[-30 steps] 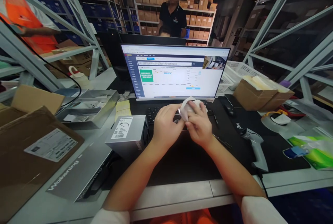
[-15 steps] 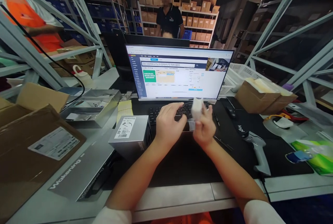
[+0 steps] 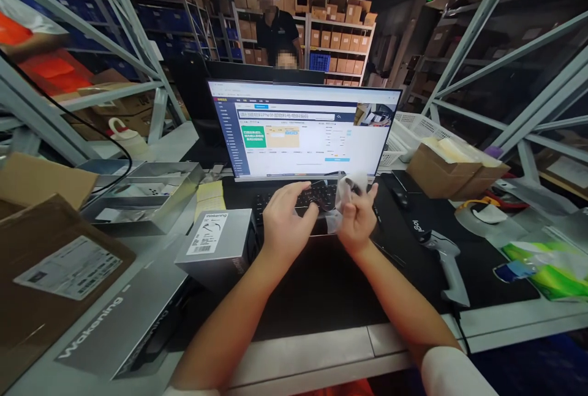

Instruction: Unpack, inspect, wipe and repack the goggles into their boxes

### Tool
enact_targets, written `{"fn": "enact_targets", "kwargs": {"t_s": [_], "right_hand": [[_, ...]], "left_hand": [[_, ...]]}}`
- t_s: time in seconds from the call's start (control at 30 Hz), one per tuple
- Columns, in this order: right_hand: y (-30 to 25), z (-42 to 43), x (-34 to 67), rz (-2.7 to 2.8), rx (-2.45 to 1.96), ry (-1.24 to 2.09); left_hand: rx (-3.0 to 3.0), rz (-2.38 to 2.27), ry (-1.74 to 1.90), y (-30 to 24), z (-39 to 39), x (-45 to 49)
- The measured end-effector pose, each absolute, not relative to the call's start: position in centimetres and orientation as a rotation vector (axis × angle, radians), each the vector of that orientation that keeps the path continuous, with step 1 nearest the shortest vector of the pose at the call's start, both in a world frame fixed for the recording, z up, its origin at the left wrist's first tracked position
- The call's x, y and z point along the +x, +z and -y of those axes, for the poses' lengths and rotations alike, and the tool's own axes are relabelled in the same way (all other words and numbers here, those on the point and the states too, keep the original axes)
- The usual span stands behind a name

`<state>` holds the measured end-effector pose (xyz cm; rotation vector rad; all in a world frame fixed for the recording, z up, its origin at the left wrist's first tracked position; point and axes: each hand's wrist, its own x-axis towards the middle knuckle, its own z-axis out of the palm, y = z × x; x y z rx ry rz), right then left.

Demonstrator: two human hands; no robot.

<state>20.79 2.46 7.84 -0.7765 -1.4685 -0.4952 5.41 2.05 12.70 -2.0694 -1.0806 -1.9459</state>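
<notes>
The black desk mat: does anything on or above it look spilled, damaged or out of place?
Nothing looks spilled, damaged or out of place. The grey, pistol-shaped plastic scanner lies on its side, seemingly ordinary. The right hand holds crumpled, translucent white wrapping.

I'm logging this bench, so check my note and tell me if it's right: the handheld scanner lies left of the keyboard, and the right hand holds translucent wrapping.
Wrong side: the head view shows the handheld scanner right of the keyboard. The right hand does hold translucent wrapping.
</notes>
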Motion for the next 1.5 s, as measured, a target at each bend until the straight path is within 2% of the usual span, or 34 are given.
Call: {"fn": "enact_targets", "kwargs": {"t_s": [0.13,0.27,0.4,0.5,0.7,0.83,0.97,1.13,1.27,1.43,1.5], "right_hand": [[7.4,-2.7,20.9,1.613,-0.745,-0.539],[7.2,-3.2,21.0,1.395,-0.827,-0.467],[7.5,-3.3,21.0,1.568,-0.782,-0.428],[7.7,-3.2,21.1,1.490,-0.825,-0.395],[7.8,-2.8,20.9,1.670,-0.740,-0.470],[8.2,-2.7,20.6,1.530,-0.796,-0.382],[8.4,-2.8,20.8,1.740,-0.721,-0.368],[8.3,-3.4,21.5,1.517,-0.824,-0.390],[8.3,-3.3,21.5,1.696,-0.730,-0.465],[7.9,-3.2,21.6,1.483,-0.755,-0.406],[7.6,-3.1,21.4,1.566,-0.724,-0.421]], "left_hand": [[-2.078,1.090,-1.944,12.7,-2.3,5.3],[-2.066,1.127,-1.976,12.7,-2.5,5.4],[-2.063,1.177,-1.989,12.7,-2.6,5.5],[-2.044,1.197,-2.007,12.6,-2.6,5.6],[-2.095,1.147,-1.918,12.3,-2.5,5.9],[-2.097,1.053,-1.841,12.0,-2.7,6.1],[-2.107,1.059,-1.819,11.6,-2.7,6.4],[-2.142,1.120,-1.801,11.1,-2.5,6.7],[-2.143,1.187,-1.895,11.0,-2.5,6.8],[-2.106,1.216,-1.977,11.2,-2.9,6.4],[-2.104,1.182,-1.947,11.4,-3.0,6.1]]}}
